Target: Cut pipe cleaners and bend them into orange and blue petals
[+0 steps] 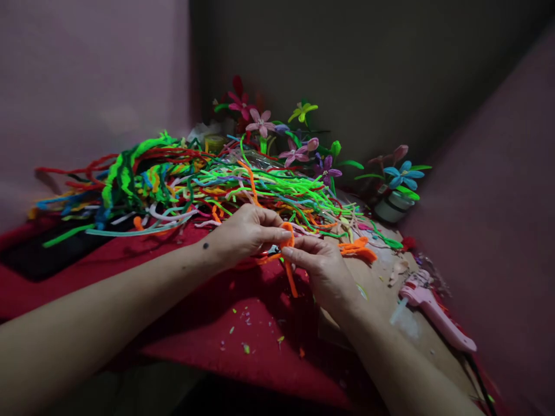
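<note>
Both hands, left hand (249,231) and right hand (323,268), pinch an orange pipe cleaner (288,257) between them, fingers closed on it.

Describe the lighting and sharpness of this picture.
Head view: dim overall, walls dark; light falls mainly on the pipe cleaner pile. The left hand and right hand, pinching an orange pipe cleaner, shadow the red cloth. Its edges look stretched; the pink glue gun is slightly soft.

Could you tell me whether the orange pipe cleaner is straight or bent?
Bent: the pipe cleaner loops between the left hand and right hand, tail hanging down.
</note>
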`<state>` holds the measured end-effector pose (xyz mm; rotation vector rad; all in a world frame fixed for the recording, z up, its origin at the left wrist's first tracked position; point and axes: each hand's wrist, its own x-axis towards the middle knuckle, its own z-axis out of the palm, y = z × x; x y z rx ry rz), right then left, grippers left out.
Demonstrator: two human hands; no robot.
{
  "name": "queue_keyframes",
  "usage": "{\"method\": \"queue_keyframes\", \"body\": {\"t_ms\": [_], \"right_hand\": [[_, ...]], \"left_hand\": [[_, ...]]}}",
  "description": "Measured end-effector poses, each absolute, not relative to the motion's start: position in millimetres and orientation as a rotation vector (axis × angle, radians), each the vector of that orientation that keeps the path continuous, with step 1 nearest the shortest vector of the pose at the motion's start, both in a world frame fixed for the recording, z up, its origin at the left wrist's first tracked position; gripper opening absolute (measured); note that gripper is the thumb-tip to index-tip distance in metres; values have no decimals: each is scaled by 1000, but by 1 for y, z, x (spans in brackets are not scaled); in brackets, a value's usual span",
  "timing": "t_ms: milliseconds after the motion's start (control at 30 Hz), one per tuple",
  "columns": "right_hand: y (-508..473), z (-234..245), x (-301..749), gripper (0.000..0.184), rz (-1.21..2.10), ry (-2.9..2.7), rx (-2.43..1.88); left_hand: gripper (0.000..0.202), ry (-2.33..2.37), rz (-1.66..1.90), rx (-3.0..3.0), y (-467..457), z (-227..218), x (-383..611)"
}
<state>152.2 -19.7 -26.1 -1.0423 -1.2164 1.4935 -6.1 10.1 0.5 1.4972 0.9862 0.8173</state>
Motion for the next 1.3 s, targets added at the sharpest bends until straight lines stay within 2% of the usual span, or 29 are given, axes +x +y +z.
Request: {"method": "queue_keyframes", "body": {"t_ms": [333,633,867,967,1133,1300], "right_hand": [[-17,-28,151,15,1484,-1148,-1008],[-20,-30,152,16,1592,-1177,-1075],[-23,-29,148,22,1522,-1278,-1173],[-22,-29,149,22,1514,-1259,-1154],[-17,-31,153,19,1489,-1107,-1034],[-13,-33,154,17,1537,-1062,-956]], "left_hand": [[14,961,981,1417,4,-7,-1],[13,968,959,1479,4,0,-3],[18,1118,1051,1760,4,-1,1],[16,1093,961,1729,8,1,-1],[26,1024,892,1492,16,0,-10],[16,951,648,1534,13,-3,-7]]}}
